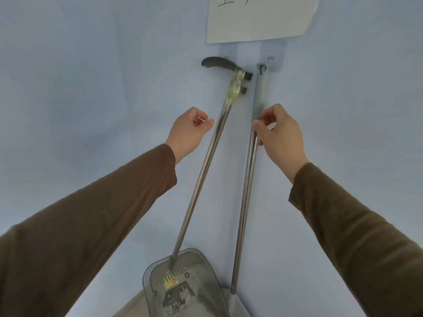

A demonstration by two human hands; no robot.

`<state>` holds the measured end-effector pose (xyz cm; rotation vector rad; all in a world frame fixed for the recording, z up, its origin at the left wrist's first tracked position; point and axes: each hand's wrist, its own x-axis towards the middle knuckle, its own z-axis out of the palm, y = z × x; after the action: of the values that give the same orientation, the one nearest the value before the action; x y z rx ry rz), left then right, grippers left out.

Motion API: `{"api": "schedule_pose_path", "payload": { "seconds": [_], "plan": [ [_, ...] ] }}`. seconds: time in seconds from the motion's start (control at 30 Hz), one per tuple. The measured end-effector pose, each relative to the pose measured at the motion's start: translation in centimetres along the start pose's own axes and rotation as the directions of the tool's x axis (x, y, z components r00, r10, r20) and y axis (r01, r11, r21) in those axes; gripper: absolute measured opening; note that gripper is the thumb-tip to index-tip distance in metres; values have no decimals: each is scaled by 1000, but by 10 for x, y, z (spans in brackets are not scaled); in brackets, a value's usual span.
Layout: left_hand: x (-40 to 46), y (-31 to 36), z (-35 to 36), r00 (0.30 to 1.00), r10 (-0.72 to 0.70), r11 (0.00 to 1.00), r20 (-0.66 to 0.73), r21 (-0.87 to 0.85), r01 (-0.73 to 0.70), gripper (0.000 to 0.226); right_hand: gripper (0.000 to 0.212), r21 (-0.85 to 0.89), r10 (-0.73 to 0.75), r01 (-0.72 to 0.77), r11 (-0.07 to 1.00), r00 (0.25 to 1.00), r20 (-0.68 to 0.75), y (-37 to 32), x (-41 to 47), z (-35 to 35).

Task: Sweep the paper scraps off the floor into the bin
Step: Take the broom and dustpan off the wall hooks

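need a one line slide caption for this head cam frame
Right hand pinches the broom pole hanging on the blue wall; left hand, curled, hovers beside the dustpan handle.

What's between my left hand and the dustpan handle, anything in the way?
Nothing visible. The left hand is curled just beside the dustpan handle, with only bare wall behind them. The right hand is already pinching the broom handle, which hangs separately to the right and does not cross the gap.
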<state>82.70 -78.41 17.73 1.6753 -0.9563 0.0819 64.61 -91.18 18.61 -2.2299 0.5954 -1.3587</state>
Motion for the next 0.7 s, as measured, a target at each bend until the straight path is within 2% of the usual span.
{"api": "schedule_pose_path", "payload": {
  "seconds": [0.13, 0.37, 0.53, 0.7],
  "plan": [
    [28, 6, 13, 997, 69, 992, 22, 103, -71, 34, 23, -151, -78, 71, 986, 996, -46, 6, 17, -1],
    [48, 8, 37, 983, 157, 976, 99, 136, -170, 32, 43, -418, -53, 51, 907, 999, 5, 12, 29, 5],
    [50, 7, 45, 980, 185, 978, 75, 86, -191, 28, 46, -410, -50, 34, 912, 998, -29, 4, 28, 13],
    [54, 13, 35, 987, 159, 987, 18, 32, -160, 27, 38, -290, -87, 59, 955, 993, -84, -2, 30, 9]
  ]
}}
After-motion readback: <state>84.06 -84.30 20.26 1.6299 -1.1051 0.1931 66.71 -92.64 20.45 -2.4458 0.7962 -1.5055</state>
